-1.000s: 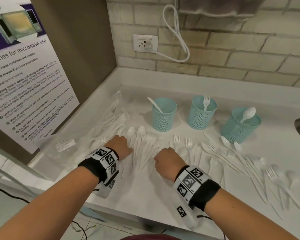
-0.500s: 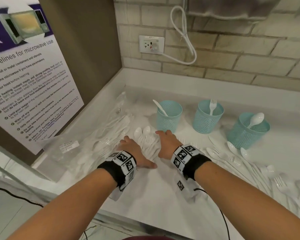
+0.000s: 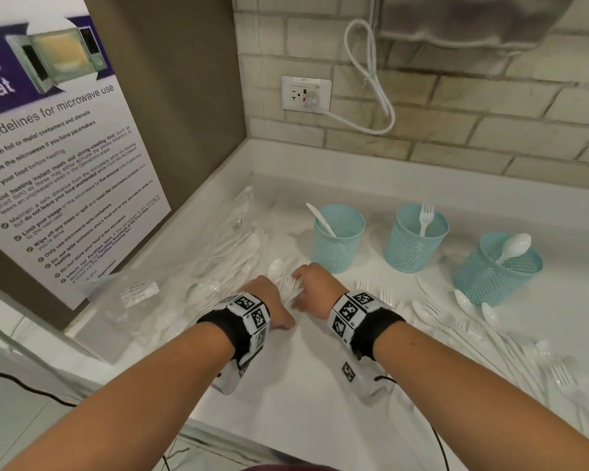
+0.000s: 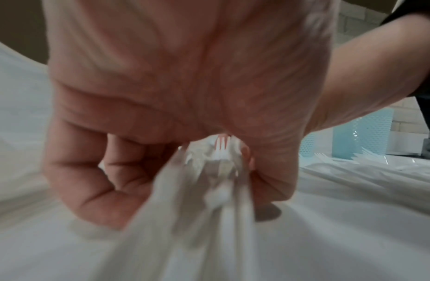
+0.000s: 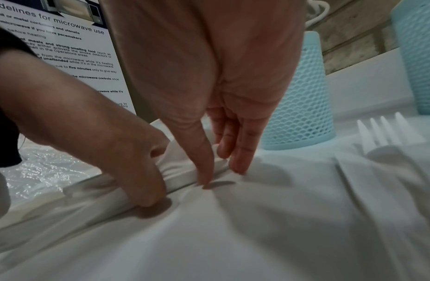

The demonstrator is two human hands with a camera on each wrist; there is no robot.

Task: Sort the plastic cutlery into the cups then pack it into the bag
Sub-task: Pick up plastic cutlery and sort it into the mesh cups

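Both hands have moved in from a second ago — left hand (image 3: 265, 300) curled around a bunch of cutlery (image 3: 291, 287), right hand (image 3: 315, 286) pressing it with straight fingers, just before the leftmost of three cups (image 3: 338, 240).

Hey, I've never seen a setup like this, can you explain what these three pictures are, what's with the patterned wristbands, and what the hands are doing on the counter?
No machine here: a person wears cameras. The head view looks down from the forehead; the other two look along each hand from the patterned wristbands. On the white counter stand three blue mesh cups, holding a knife, a fork and a spoon. Loose white plastic cutlery lies to the right, and a clear bag to the left. The left hand curls round a bundle of cutlery. The right hand presses straight fingers against that bundle.
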